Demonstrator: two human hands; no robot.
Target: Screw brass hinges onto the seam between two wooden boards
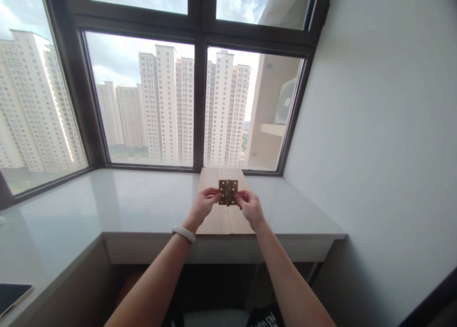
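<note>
A brass-coloured butt hinge [228, 193] is held up, spread flat, with screw holes in both leaves and its knuckle upright in the middle. My left hand [206, 201] pinches the left leaf between thumb and fingers. The right leaf is pinched the same way by my right hand [251, 207]. Behind and below the hinge lie two pale wooden boards [214, 224], side by side with a seam between them. Small dark holes or specks show on the boards just under the hinge.
The boards rest on a white windowsill counter [150, 203], reaching its front edge. Dark-framed windows [200, 103] stand behind it, and a white wall [364, 117] rises at the right. A dark flat device [14, 296] lies at the lower left.
</note>
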